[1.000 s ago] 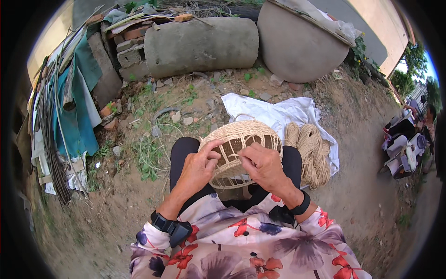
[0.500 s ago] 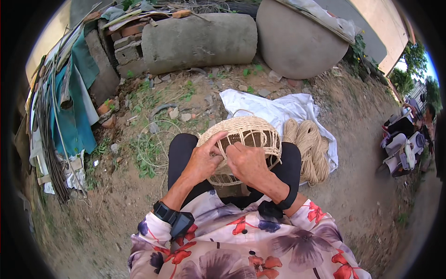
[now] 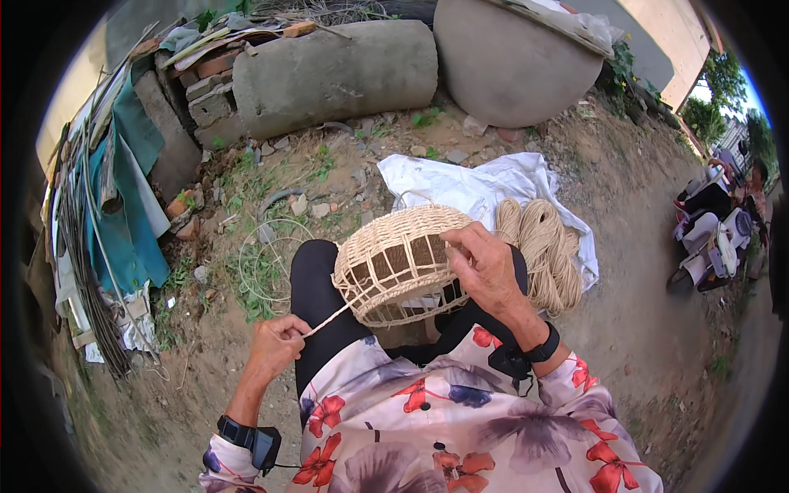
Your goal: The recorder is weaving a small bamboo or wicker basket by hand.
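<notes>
A half-woven straw basket (image 3: 394, 263) rests on my lap, lying on its side with its open frame showing. My right hand (image 3: 485, 267) grips its rim at the right. My left hand (image 3: 275, 345) is out to the lower left, pinching a pale straw cord (image 3: 329, 316) that runs taut from the basket's lower left edge. Both wrists wear black bands.
Bundles of pale rope (image 3: 546, 255) lie on a white sheet (image 3: 477, 185) on the dirt ahead. Behind are a concrete cylinder (image 3: 337, 74), a big round vessel (image 3: 514, 62), bricks, and teal cloth with poles (image 3: 123, 197) at left. Parked scooters (image 3: 707, 242) stand at right.
Both hands were working together on the basket's rim. Now my left hand has drawn away to the lower left, pulling the cord tight, while my right hand stays on the basket.
</notes>
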Motion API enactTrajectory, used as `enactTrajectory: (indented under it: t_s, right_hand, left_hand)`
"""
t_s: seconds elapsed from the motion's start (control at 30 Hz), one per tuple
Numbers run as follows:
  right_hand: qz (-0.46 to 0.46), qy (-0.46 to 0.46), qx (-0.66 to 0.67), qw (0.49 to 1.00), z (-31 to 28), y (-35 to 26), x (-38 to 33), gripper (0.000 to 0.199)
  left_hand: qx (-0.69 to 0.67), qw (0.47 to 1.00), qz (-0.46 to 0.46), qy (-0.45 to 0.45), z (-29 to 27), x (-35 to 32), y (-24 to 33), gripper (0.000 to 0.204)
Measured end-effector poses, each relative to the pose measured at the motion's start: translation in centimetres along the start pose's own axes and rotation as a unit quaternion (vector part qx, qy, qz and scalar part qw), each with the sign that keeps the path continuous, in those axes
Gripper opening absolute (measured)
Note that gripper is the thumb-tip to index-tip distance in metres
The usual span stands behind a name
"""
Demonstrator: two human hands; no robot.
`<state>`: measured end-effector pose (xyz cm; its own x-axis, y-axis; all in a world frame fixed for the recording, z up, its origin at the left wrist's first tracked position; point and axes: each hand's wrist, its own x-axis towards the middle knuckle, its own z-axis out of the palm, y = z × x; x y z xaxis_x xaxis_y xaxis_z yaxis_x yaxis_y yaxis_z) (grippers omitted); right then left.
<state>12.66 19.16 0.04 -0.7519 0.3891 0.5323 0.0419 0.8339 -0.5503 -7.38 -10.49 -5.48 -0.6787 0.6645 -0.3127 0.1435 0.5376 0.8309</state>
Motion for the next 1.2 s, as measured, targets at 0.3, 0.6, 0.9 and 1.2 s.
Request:
enactTrajectory:
  t_s: [0.3, 0.6, 0.9, 1.2]
  right_hand:
    - [-0.177, -0.118, -0.225, 0.951, 2.8, -3.6, 0.1, 0.038]
    - [-0.212, -0.129, -0.24, 0.938, 4.1, -2.5, -1.6, 0.041]
    - [-0.076, -0.068, -0.078, 0.992, 0.3, 0.5, -0.3, 0.031]
    - [-0.064, -0.019, -0.131, 0.989, 1.0, 1.6, -2.0, 0.03]
  left_hand:
    - [0.264, 0.935, 0.237, -0.014, 0.9, -0.4, 1.2, 0.02]
    - [0.172, 0.917, 0.327, 0.147, 4.7, 0.6, 5.3, 0.034]
    - [-0.109, 0.99, 0.09, -0.003, 7.4, 3.5, 5.1, 0.017]
    - [-0.19, 0.974, 0.079, -0.09, 7.0, 4.6, 7.8, 0.023]
